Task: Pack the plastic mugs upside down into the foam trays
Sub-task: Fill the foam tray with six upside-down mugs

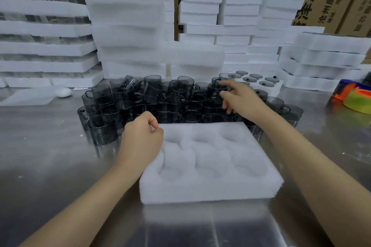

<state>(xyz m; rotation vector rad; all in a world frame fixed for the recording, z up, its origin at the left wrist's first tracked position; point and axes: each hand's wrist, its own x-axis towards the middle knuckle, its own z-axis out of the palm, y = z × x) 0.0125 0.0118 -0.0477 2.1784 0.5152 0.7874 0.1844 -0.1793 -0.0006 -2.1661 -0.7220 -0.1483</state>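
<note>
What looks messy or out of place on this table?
Mugs atop the pile lie tipped and jumbled, while the mugs below stand in neat rows. A few white crumbs dot the metal table.

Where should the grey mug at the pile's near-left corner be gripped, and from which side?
Probably round its cylindrical wall, from the near left. That mug stands on the steel table with front and left sides free, while other mugs crowd it behind and right. The left hand, curled at a corner of the foam tray, is nearer.
</note>
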